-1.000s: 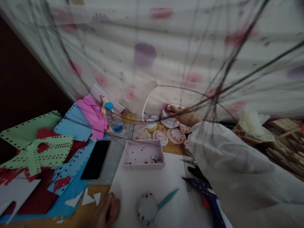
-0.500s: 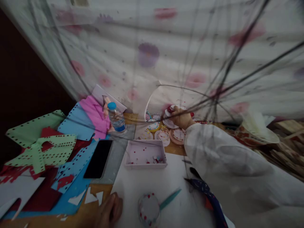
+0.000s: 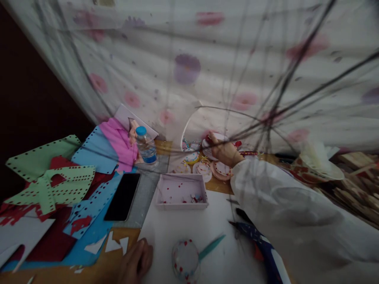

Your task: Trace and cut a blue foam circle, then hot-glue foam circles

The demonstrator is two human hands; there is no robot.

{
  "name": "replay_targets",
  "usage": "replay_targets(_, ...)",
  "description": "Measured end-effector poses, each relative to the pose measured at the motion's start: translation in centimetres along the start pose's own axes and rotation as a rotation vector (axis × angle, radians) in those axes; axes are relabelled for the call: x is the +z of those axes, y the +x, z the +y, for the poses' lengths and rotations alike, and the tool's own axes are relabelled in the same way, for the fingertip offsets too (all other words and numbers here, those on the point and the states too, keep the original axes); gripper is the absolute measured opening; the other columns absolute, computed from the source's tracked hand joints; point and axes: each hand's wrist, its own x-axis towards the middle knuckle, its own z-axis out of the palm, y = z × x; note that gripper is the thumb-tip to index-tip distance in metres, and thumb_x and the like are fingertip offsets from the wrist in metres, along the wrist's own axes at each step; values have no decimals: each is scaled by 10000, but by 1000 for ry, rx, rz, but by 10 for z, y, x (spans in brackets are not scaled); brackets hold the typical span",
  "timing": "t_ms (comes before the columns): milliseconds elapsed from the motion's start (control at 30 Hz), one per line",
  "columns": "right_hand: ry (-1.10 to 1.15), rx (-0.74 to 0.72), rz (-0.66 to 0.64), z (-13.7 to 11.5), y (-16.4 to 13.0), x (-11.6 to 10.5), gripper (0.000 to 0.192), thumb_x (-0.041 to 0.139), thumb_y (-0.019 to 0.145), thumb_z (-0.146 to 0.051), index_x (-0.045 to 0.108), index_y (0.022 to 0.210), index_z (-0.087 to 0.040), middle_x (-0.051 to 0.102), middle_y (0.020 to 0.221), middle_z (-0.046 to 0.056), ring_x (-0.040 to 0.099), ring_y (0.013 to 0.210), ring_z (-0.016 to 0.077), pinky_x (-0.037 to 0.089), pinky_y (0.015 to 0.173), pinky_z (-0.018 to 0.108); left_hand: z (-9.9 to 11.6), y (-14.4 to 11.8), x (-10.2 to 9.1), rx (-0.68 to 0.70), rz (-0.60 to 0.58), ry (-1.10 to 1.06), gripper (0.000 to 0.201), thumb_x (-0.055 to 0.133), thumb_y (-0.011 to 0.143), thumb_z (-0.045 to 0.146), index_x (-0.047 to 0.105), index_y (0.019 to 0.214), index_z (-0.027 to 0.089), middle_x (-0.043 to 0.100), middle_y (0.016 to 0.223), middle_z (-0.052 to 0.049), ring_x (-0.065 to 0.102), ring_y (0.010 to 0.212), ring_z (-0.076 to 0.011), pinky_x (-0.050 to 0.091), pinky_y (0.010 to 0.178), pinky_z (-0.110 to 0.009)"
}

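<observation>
Curtain (image 3: 148, 67): behind box (image 3: 181, 206)
White disc (image 3: 219, 137): beyond box, at right hand (image 3: 225, 152); grip unclear
Left hand (image 3: 137, 258): clenched, before box, farther

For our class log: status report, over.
Right hand at white discs, grip unclear. Left hand curled at edge of white sheet. White sleeve hides some table.

the right forearm is covered by a loose, pale sleeve (image 3: 284, 197), whitish and shaded to grey in its folds. the cloth is puffed out broadly, softly creased, and narrowed toward the wrist. the right hand (image 3: 224, 151) is shown bare beyond it; the left hand (image 3: 137, 258) is seen bare as well.
</observation>
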Motion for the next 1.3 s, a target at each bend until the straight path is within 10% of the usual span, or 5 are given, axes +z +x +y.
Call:
replay_targets(300,7,-72,65,0,-6,4,430,242,918,-138,514,1250,-113,427,1381,208,580,959,270,443,693,367,-8,6,-12,-58,25,97,443,770,532,556,505,469,206,491,496,-19,444,512,-163,420,497,-279)
replay_targets(567,284,163,86,-3,-3,-2,384,342,913,-304,476,1195,-80,598,1098,235,617,911,317,457,700,378,-1,2,-5,-75,-64,57,500,705,601,605,441,457,205,427,449,-6,378,464,-137,361,450,-267)
replay_targets(800,707,428,139,5,-13,-30,449,22,951,-307,274,1289,-153,654,942,155,674,709,242,516,596,369,-7,5,-8,-46,-61,62,522,680,606,641,451,452,198,416,479,-3,379,482,-137,370,476,-267)
replay_targets(1067,1738,389,149,-51,-121,-104,260,570,786,-419,495,984,-267,635,818,18,624,580,160,529,475,296,8,-4,7,132,-106,51,348,818,548,382,613,739,175,602,706,-19,545,659,-164,438,592,-244)
replay_targets(1300,1540,431,343,-124,-219,-99,170,604,823,-362,498,955,-339,601,668,-42,572,455,140,513,404,286,3,-15,3,181,-142,31,337,767,642,415,582,781,170,562,585,23,478,530,-99,361,490,-187)
